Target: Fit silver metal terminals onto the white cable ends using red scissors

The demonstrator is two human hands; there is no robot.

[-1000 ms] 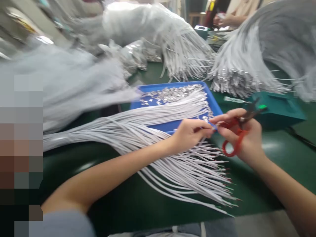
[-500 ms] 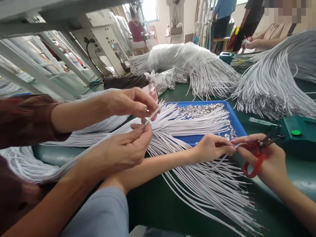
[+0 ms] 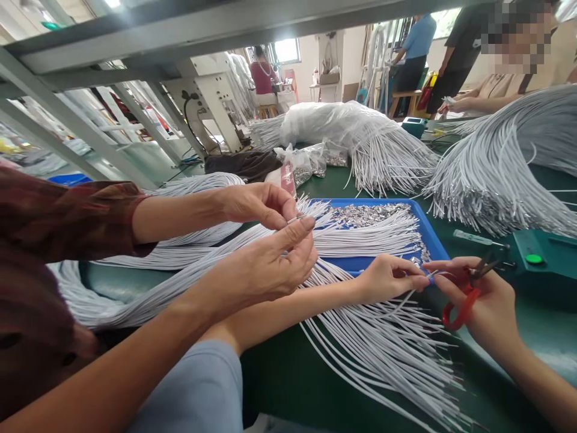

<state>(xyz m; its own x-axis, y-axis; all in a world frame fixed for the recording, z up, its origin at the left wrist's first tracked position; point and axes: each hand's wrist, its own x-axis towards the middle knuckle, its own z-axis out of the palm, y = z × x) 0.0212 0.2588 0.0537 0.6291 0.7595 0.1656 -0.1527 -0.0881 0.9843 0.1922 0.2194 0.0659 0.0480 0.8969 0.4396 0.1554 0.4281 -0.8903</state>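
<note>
My left hand (image 3: 390,279) pinches a white cable (image 3: 408,299) near its end, above the fanned-out bundle. Facing it, my right hand (image 3: 491,307) is closed, with thumb and forefinger at the cable's thin end. Red-handled scissors (image 3: 460,313) are tucked in that same hand, their blades pointing up and away from the cable. Under both hands spreads a fan of white cables (image 3: 387,337) with thin bare ends. Behind my left hand is a blue tray (image 3: 435,231) with small metal terminals (image 3: 374,213) and more cable ends.
At the left, a co-worker's hands (image 3: 279,240), below a plaid sleeve (image 3: 81,213), reach across my left arm and pinch a thin piece. Large cable bundles (image 3: 496,162) lie behind. A green device (image 3: 545,261) and a screwdriver-like tool (image 3: 478,238) are at the right.
The view has tilted up slightly. The co-worker's hands have moved right and closer together. My hands keep their hold on the cable, with only slight finger movement; the scissors stay in my right hand.
</note>
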